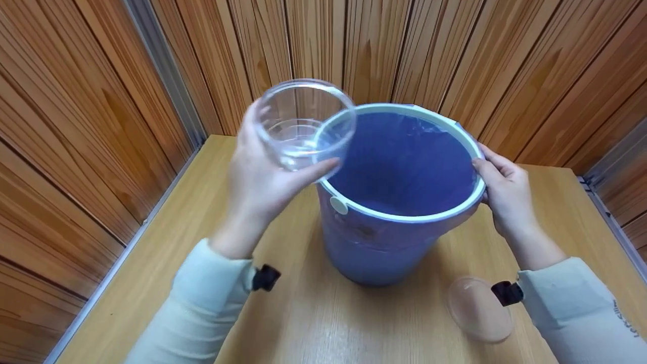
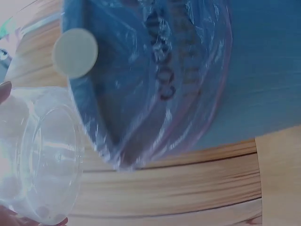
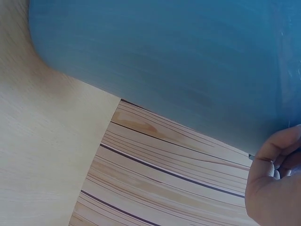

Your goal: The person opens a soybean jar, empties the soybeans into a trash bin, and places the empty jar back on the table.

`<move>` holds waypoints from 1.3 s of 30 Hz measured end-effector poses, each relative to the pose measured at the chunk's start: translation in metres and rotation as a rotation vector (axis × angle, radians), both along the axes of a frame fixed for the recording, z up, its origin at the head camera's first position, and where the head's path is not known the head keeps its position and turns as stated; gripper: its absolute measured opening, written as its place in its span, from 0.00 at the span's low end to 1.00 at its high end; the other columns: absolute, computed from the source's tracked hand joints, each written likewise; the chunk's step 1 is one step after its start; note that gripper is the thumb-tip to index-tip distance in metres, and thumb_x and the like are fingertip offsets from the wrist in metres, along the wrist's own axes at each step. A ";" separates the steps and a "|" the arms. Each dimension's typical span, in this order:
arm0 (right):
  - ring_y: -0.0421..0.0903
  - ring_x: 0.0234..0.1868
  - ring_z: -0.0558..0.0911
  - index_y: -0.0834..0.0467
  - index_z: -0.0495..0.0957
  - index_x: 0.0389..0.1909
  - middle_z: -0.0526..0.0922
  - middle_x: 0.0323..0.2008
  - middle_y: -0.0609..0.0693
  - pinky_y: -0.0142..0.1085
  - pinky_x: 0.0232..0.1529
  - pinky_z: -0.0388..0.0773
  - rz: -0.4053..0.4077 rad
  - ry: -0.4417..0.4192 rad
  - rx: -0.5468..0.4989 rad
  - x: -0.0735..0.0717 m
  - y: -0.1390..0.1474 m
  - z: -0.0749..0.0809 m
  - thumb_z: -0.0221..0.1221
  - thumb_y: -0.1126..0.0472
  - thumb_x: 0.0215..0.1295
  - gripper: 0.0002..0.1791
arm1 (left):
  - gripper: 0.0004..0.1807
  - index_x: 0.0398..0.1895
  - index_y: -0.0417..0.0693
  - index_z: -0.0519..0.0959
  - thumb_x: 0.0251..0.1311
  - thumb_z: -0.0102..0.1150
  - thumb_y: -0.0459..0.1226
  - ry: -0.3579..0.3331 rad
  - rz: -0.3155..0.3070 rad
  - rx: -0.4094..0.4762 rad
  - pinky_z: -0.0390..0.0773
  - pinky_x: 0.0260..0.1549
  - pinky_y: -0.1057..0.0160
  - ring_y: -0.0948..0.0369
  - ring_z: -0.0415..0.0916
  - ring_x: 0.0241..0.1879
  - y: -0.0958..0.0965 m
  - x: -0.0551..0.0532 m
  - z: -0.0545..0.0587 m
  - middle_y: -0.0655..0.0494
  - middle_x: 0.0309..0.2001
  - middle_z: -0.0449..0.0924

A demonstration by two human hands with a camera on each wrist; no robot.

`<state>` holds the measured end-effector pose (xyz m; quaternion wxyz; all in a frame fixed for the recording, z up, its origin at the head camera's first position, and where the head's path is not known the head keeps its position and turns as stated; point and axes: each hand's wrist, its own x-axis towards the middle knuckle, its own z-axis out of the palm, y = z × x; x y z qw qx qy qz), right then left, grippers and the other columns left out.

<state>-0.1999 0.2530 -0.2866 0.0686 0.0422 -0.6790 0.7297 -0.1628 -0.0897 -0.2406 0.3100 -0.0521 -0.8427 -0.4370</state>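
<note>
My left hand grips a clear round plastic container by its sides, thumb on the near side. The container is tilted, its open mouth turned up toward the head camera, and it overlaps the left rim of a blue trash bin. In the left wrist view the see-through container is beside the bin's rim. The bin stands tilted on the table, lined with a thin bluish bag under a pale green ring. My right hand pinches the bin's right rim, thumb on top and fingers outside.
A clear round lid lies on the wooden table, close to the right wrist. Wood-plank walls stand behind the bin and on both sides. A metal strip runs along the table's left edge.
</note>
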 end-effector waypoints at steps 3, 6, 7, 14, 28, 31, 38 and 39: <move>0.40 0.40 0.84 0.64 0.60 0.66 0.83 0.44 0.45 0.35 0.34 0.80 0.000 -0.004 -0.003 0.000 -0.001 0.000 0.56 0.58 0.65 0.31 | 0.64 0.69 0.55 0.54 0.23 0.71 0.66 0.006 0.033 0.074 0.69 0.53 0.66 0.69 0.65 0.58 -0.013 0.007 -0.005 0.61 0.61 0.65; 0.41 0.41 0.84 0.64 0.60 0.66 0.83 0.45 0.45 0.35 0.35 0.79 0.003 -0.007 -0.012 0.000 -0.001 0.000 0.56 0.58 0.65 0.31 | 0.63 0.69 0.55 0.54 0.24 0.73 0.63 0.004 0.081 0.120 0.68 0.54 0.61 0.68 0.63 0.59 -0.024 0.014 -0.012 0.62 0.61 0.66; 0.41 0.41 0.84 0.64 0.60 0.66 0.83 0.45 0.45 0.35 0.35 0.79 0.002 -0.007 -0.013 0.000 -0.001 0.000 0.56 0.58 0.65 0.31 | 0.63 0.69 0.55 0.54 0.24 0.74 0.62 -0.002 0.095 0.134 0.67 0.55 0.60 0.67 0.62 0.60 -0.028 0.016 -0.014 0.62 0.61 0.66; 0.41 0.41 0.84 0.63 0.60 0.66 0.82 0.46 0.46 0.36 0.35 0.79 -0.012 -0.016 -0.020 0.002 -0.001 -0.001 0.56 0.58 0.65 0.31 | 0.63 0.69 0.54 0.54 0.23 0.77 0.57 -0.051 0.165 0.205 0.65 0.58 0.53 0.63 0.61 0.61 -0.047 0.026 -0.044 0.57 0.61 0.65; 0.41 0.41 0.84 0.62 0.61 0.66 0.83 0.46 0.46 0.36 0.35 0.79 -0.009 -0.027 -0.027 0.001 0.000 0.000 0.56 0.57 0.64 0.31 | 0.70 0.71 0.54 0.50 0.18 0.72 0.66 -0.369 0.214 0.204 0.63 0.58 0.42 0.51 0.59 0.63 -0.048 0.033 -0.123 0.54 0.65 0.61; 0.41 0.41 0.84 0.62 0.61 0.66 0.83 0.45 0.46 0.36 0.35 0.79 -0.012 -0.030 -0.021 0.001 -0.001 0.000 0.56 0.57 0.64 0.31 | 0.70 0.71 0.55 0.50 0.17 0.71 0.68 -0.416 0.214 0.194 0.63 0.58 0.42 0.52 0.58 0.64 -0.045 0.034 -0.137 0.56 0.66 0.61; 0.40 0.40 0.84 0.61 0.61 0.66 0.83 0.44 0.46 0.35 0.35 0.80 -0.018 -0.042 -0.014 0.002 0.000 0.000 0.56 0.56 0.64 0.31 | 0.73 0.70 0.53 0.51 0.13 0.69 0.71 -0.525 0.208 0.149 0.61 0.59 0.41 0.48 0.57 0.65 -0.041 0.037 -0.174 0.52 0.67 0.59; 0.40 0.40 0.84 0.61 0.61 0.66 0.83 0.45 0.46 0.34 0.35 0.80 -0.020 -0.043 -0.013 0.001 -0.001 0.001 0.56 0.56 0.64 0.31 | 0.73 0.70 0.52 0.51 0.13 0.70 0.70 -0.529 0.208 0.135 0.61 0.59 0.41 0.48 0.57 0.64 -0.040 0.037 -0.179 0.51 0.67 0.59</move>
